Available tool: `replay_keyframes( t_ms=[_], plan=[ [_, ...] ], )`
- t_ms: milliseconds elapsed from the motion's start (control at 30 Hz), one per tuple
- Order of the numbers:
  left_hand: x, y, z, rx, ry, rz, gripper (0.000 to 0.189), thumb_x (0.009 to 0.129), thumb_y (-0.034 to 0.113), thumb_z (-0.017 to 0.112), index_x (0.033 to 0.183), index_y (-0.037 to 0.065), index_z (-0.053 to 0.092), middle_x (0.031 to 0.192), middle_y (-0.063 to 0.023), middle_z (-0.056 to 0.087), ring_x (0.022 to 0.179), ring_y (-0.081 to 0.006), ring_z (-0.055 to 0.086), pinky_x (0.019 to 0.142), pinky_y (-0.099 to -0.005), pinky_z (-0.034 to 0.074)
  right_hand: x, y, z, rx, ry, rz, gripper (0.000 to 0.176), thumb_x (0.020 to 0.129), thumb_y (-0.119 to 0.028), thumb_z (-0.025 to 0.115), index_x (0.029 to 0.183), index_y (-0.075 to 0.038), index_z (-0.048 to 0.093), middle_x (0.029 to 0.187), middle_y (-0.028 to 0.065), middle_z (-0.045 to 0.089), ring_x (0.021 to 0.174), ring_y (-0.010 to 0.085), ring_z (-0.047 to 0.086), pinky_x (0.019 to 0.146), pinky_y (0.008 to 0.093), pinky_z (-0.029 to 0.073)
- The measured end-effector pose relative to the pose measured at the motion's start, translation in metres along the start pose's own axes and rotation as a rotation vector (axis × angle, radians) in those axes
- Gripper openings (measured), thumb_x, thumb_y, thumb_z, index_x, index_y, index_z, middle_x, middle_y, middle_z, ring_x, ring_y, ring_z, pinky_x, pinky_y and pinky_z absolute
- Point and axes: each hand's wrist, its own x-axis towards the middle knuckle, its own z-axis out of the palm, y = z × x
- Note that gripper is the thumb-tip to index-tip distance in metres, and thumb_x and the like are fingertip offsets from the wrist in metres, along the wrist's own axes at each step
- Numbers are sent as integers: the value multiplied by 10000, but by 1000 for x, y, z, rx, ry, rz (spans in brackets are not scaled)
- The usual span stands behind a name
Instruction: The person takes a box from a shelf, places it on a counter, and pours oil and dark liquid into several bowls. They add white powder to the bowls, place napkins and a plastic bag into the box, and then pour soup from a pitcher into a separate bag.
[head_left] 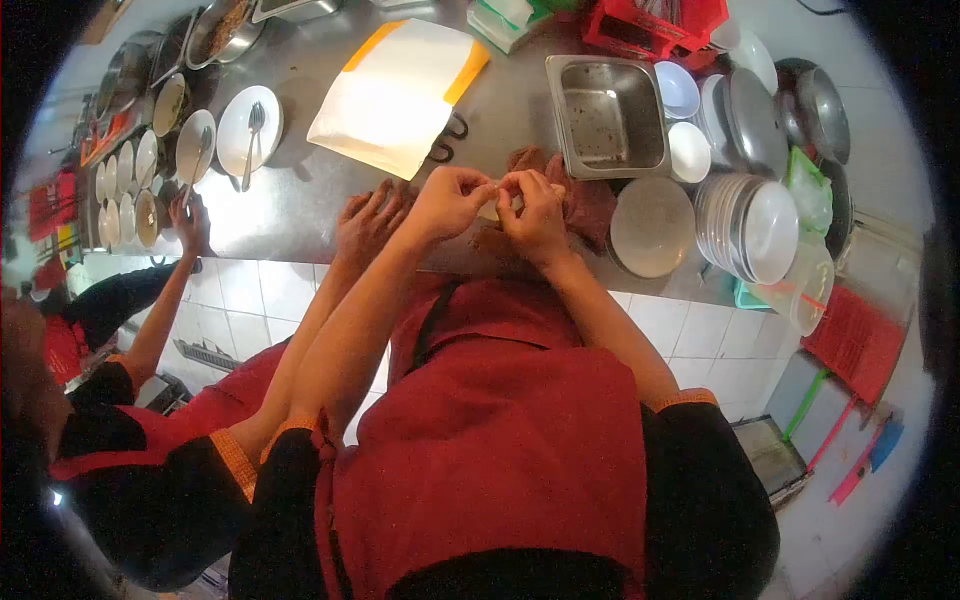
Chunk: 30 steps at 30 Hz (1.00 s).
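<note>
My left hand (455,203) and my right hand (535,215) meet over the front edge of the steel table, fingertips pinched together. Between them shows a small pale item, mostly covered by the fingers; its kind cannot be made out. Beside my right hand lies a crumpled brown cloth (590,208). Farther back, a white pouch with yellow-orange bands (385,100) lies flat, and black looped handles (445,150), like those of scissors, stick out from under its right side.
A co-worker's hand (372,222) rests close to my left wrist. Right of me stand a steel pan (658,160), a round plate (652,228), stacked plates (770,232) and bowls (690,150). Leftward are a plate with a fork (238,120), several small bowls, and the co-worker's other hand (192,225).
</note>
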Motion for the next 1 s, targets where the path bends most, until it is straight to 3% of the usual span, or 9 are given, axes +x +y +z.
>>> replay_keyframes(
  t_ms=[100,167,300,467,600,733,767,833,1000],
  plan=[
    [-7,-4,7,-47,104,-15,240,870,182,694,937,-47,717,729,-82,683,651,-95,561,601,-285,464,1,-2,3,0,45,-10,125,839,-147,639,938,-86,593,868,69,590,839,257,593,769,397,364],
    [-12,-3,9,-214,145,-73,253,887,191,676,923,-57,714,733,-48,676,660,-79,551,597,-267,454,3,2,2,93,-47,-36,142,833,-139,646,953,-84,594,878,80,587,831,267,594,769,399,384],
    [-17,2,8,-168,154,-161,224,910,192,672,928,-25,723,805,-10,681,725,-64,561,637,-230,449,5,7,-5,11,-75,-137,153,822,-132,657,953,-78,598,884,95,592,834,283,595,769,401,407],
    [-17,9,4,-409,111,-229,228,933,227,666,929,6,723,748,33,622,635,-37,488,538,-214,385,15,6,-9,33,-84,-224,157,808,-135,687,935,-80,613,891,101,608,830,299,587,765,406,413],
    [-16,-11,4,-424,157,-191,218,916,199,669,922,-14,716,763,6,649,661,-51,524,574,-225,419,24,1,-16,4,-197,-248,126,869,-165,667,943,-76,619,913,98,616,842,297,591,768,409,422],
    [-20,-3,-1,-619,54,-356,205,919,212,672,924,11,716,772,-1,656,681,-66,545,597,-236,446,35,-4,-24,-30,-245,-300,103,916,-179,617,941,-79,626,905,109,608,826,295,585,745,420,419],
    [-21,-3,2,-572,71,-271,207,919,225,677,929,22,717,795,-3,664,697,-71,557,605,-239,454,39,-9,-31,-83,-259,-321,104,924,-181,606,935,-81,628,891,112,601,813,296,580,735,426,420],
    [-18,-18,6,-557,53,-308,213,926,233,665,929,28,721,852,-13,689,783,-78,585,688,-249,482,37,-1,-28,-206,-263,-373,105,917,-181,604,910,-78,624,863,116,584,782,304,567,715,437,423],
    [-21,-12,10,-363,153,-222,241,899,231,669,906,-2,730,770,-27,676,696,-97,580,644,-273,484,39,4,-22,-38,-307,-407,91,877,-165,627,895,-76,616,834,108,562,753,311,548,697,437,417]
  ],
)
